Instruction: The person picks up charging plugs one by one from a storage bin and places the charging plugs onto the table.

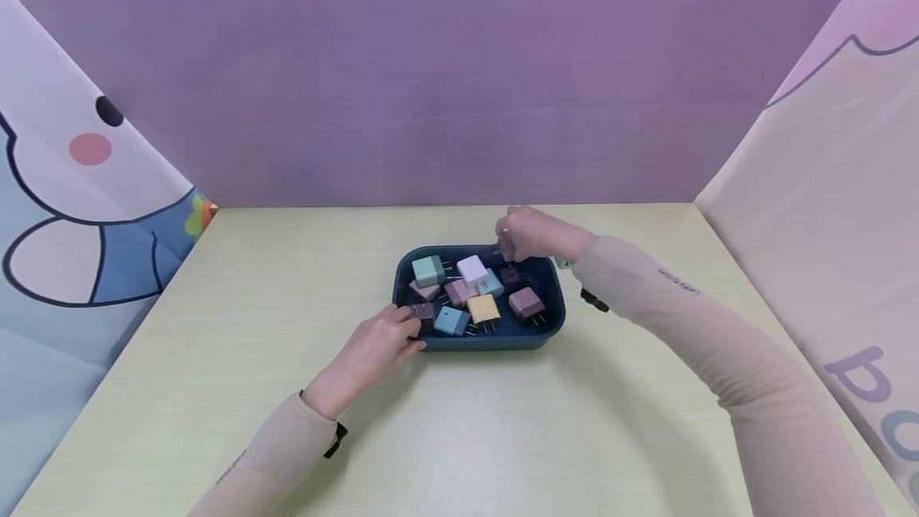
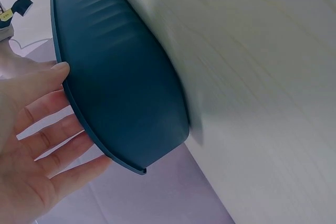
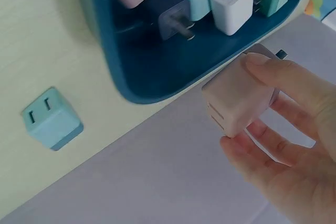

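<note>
A dark blue plastic bin [image 1: 488,345] on the table holds several charger plugs in pink, blue, white, yellow, mint and dark purple. My left hand [image 1: 378,343] grips the bin's rim at the near left corner, beside a dark purple charger plug [image 1: 424,314]; in the left wrist view the thumb lies over the rim of the bin [image 2: 115,77]. Above the far right corner, my right hand [image 1: 527,231] pinches a pink charger plug [image 3: 236,95] between thumb and fingers. Its two slots face away from the palm, and a prong shows at the back.
A mint charger plug [image 3: 52,121] lies on the table just right of the bin, partly hidden by the right sleeve in the head view. A purple wall [image 1: 459,86] rises behind the table, and printed panels [image 1: 847,206] stand on both sides.
</note>
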Motion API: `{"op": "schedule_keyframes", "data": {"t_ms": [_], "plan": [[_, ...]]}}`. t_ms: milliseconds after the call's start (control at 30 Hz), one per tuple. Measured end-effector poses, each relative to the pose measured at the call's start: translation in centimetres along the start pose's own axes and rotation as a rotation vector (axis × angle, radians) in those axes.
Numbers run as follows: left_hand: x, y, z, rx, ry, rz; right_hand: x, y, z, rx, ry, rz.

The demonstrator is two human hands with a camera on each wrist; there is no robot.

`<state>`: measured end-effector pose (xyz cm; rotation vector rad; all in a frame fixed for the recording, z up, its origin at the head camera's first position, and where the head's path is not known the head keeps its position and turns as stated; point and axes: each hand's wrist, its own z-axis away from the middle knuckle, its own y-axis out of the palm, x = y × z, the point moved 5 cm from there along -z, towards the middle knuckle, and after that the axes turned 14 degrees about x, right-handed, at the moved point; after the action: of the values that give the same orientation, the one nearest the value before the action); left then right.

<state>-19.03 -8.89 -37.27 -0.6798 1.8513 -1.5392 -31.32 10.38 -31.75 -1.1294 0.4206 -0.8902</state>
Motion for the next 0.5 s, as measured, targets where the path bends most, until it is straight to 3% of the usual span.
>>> {"op": "schedule_keyframes", "data": {"t_ms": [500], "plan": [[0.2, 0.0, 0.1, 0.015, -0.006, 0.009, -4.1, 0.9, 1.3, 0.014, 0.081, -0.077]]}}
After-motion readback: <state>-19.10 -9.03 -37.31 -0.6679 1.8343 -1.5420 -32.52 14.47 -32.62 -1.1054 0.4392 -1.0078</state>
